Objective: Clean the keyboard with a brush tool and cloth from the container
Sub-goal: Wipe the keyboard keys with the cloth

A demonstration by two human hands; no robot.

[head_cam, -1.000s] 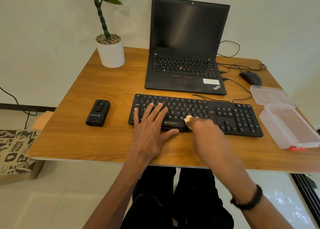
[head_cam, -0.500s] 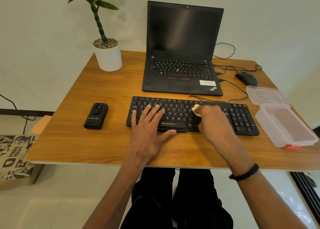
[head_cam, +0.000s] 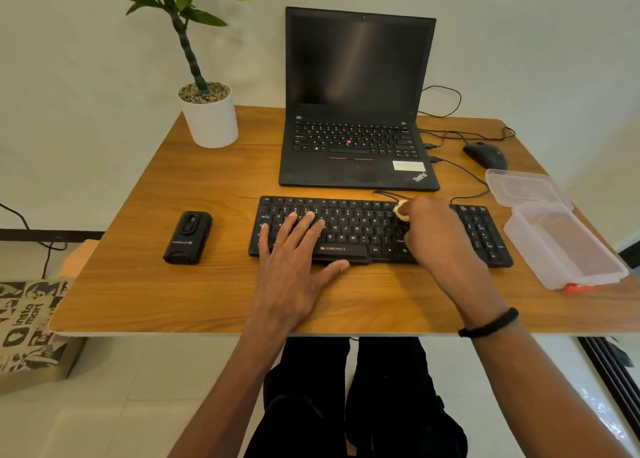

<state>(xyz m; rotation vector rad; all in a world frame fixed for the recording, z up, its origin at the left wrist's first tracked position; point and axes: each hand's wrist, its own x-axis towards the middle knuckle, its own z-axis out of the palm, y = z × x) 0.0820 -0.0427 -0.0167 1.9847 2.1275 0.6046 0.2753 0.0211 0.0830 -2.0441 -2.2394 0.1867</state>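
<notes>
The keyboard (head_cam: 363, 230) carries "ZEBRONICS" on its front edge. The laptop (head_cam: 356, 159) shows "ThinkPad". The paper bag (head_cam: 31, 329) reads "insta mart".

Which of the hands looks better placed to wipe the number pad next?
Probably the right hand: it grips the cloth on the keyboard, right beside the number pad. The left hand lies flat on the far-left keys, steadying it.
</notes>
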